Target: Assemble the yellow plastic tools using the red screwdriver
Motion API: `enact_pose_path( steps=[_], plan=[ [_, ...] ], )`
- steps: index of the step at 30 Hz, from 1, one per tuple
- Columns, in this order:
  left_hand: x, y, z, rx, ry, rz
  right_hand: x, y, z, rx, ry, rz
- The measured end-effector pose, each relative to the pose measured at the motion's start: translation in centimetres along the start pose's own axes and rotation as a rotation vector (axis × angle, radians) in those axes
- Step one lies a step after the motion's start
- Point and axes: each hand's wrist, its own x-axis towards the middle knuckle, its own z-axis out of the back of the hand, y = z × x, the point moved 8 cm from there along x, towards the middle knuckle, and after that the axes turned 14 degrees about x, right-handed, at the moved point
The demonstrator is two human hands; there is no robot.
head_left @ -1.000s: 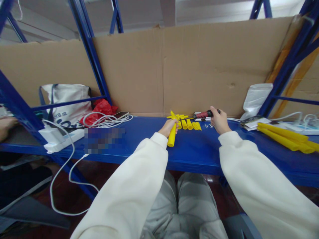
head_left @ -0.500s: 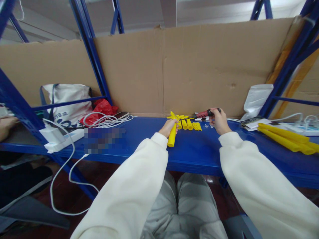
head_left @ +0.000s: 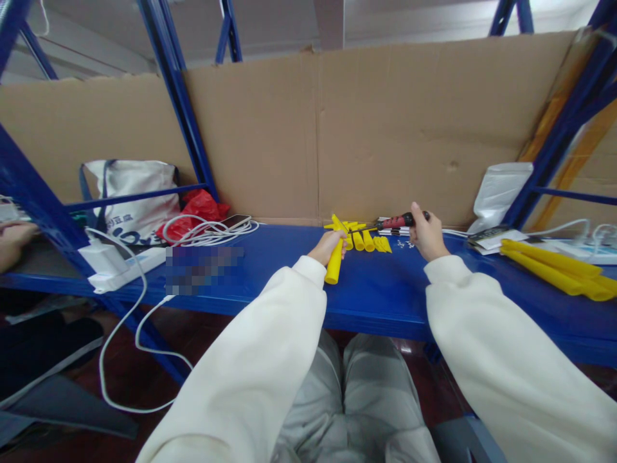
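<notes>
My left hand point(head_left: 327, 247) is closed around a yellow cone-shaped plastic piece point(head_left: 332, 271), its wide end tilted toward me. In my right hand point(head_left: 427, 235) is a red and black screwdriver point(head_left: 396, 222), held nearly level. Its shaft points left and its tip meets the yellow piece near my left fingers; the exact contact is too small to make out. Just right of my left hand lie several yellow tubes point(head_left: 368, 242) and small flat yellow pieces point(head_left: 383, 244). Tiny silvery parts point(head_left: 401, 244), likely screws, are scattered on the blue shelf point(head_left: 380, 289) below the screwdriver.
More long yellow pieces point(head_left: 554, 267) lie at the right. A white pouch point(head_left: 501, 193) leans at the back right. To the left are coiled white cables point(head_left: 212, 233), a red plastic bag point(head_left: 197, 212), a cloth bag point(head_left: 135, 199) and a power strip point(head_left: 130, 269). Another person's hand point(head_left: 14, 244) shows far left.
My right thumb has lifted and the fingers have shifted on the screwdriver handle. My left hand and the yellow piece stay in place. The view has shifted slightly.
</notes>
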Motion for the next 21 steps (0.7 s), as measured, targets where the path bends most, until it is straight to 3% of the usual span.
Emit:
enact_pose_path(
  steps=[7,21],
  plan=[
    [0.60,0.31,0.06,-0.026,0.014,0.002,-0.07,-0.25,-0.41,0.049,0.005,-0.061],
    [0.86,0.47,0.18,0.001,0.004,0.004,0.31,-0.21,0.00,-0.015,0.022,0.027]
  ],
)
